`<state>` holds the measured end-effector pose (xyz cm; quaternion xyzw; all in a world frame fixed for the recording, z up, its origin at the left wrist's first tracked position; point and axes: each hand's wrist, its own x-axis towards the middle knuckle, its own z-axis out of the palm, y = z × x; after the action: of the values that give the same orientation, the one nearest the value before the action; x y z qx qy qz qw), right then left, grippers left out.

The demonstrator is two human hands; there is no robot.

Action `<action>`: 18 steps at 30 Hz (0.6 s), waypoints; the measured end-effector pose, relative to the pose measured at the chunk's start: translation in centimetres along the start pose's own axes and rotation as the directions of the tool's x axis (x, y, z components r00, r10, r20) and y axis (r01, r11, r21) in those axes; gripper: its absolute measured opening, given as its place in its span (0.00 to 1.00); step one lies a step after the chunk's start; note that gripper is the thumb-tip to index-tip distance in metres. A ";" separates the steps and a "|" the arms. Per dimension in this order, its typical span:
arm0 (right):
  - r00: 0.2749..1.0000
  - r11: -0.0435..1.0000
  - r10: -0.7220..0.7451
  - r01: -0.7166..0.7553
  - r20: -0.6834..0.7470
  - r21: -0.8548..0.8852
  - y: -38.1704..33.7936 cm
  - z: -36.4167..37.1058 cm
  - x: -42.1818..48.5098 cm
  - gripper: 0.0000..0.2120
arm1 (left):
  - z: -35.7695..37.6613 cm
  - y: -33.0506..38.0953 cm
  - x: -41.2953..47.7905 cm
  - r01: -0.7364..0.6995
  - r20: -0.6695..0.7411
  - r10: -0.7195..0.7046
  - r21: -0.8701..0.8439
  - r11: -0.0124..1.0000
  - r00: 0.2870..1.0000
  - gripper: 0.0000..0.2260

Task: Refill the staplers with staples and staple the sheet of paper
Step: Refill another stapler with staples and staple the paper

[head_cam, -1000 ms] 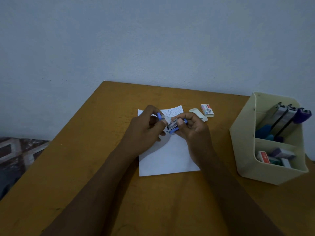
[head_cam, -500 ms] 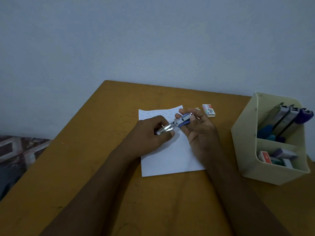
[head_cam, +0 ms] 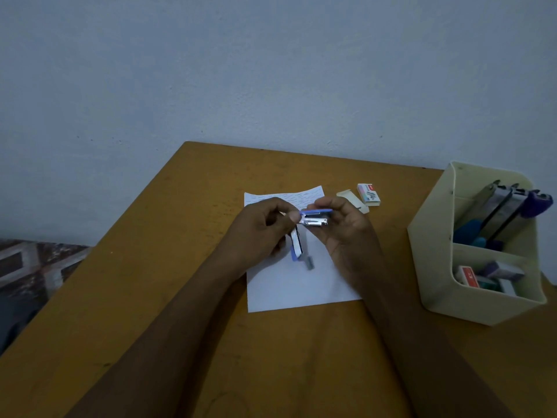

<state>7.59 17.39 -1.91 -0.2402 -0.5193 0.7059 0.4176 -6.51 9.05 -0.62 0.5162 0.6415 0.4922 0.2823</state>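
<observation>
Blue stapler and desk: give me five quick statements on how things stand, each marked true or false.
1. Both hands hold the blue stapler above the sheet of paper. True.
2. The stapler is hinged open. True.
3. The cream organizer is empty. False: it holds more staplers and small boxes.
4. A staple box lies on the table beyond the right hand. True.
5. The left hand rests flat on the bare table. False: its fingers grip the stapler.
</observation>
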 end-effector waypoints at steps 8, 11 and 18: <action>0.998 0.948 -0.044 0.029 -0.038 -0.318 0.2 0.3 0.1 0.10 | 0.3 -0.2 0.2 -0.091 -0.049 0.103 0.203 0.975 0.993 0.05; 0.986 0.798 -0.165 0.113 -0.033 -0.592 0.3 0.3 0.1 0.09 | -0.1 -0.2 0.4 -0.010 -0.153 0.035 0.157 0.988 0.988 0.07; 0.982 0.213 -0.019 0.186 0.186 -0.959 -1.6 -0.2 -0.7 0.12 | -0.5 -0.7 0.7 0.081 -0.137 -0.035 0.351 0.933 0.990 0.10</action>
<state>8.72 17.10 -0.54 -0.3654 -0.8870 0.2124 0.1860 -7.41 9.55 -1.01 0.5068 0.7517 0.3917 0.1572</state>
